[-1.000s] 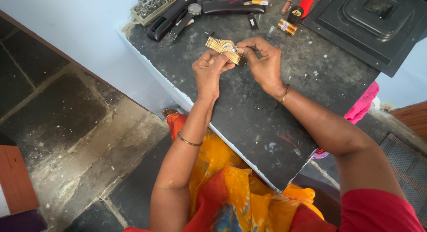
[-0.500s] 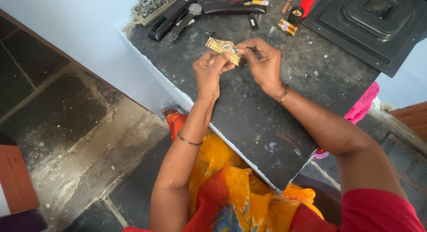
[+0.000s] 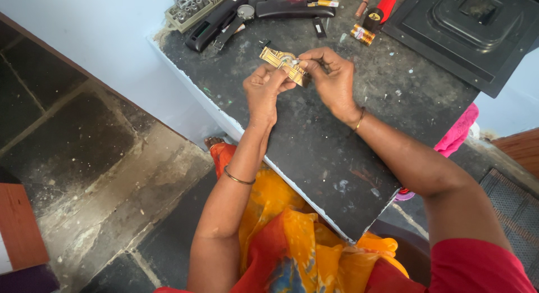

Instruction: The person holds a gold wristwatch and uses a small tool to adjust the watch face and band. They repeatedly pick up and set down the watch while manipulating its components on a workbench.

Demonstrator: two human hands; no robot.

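Holding a small flat gold-coloured piece (image 3: 282,65) above the dark counter (image 3: 314,141), left hand (image 3: 265,94) pinched shut on its near edge, right hand (image 3: 331,79) closed on its other end with fingertips (image 3: 306,63) pressed to the top. Surrounded farther back by a black hand tool (image 3: 216,24), a rack of metal bits (image 3: 191,7), a red-handled tool (image 3: 382,7) and a black square tray (image 3: 466,29). Flanked by a pink cloth (image 3: 457,137) at the counter's right edge.

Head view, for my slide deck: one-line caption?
Both hands, left and right, hold a gold strip above a dark slab.
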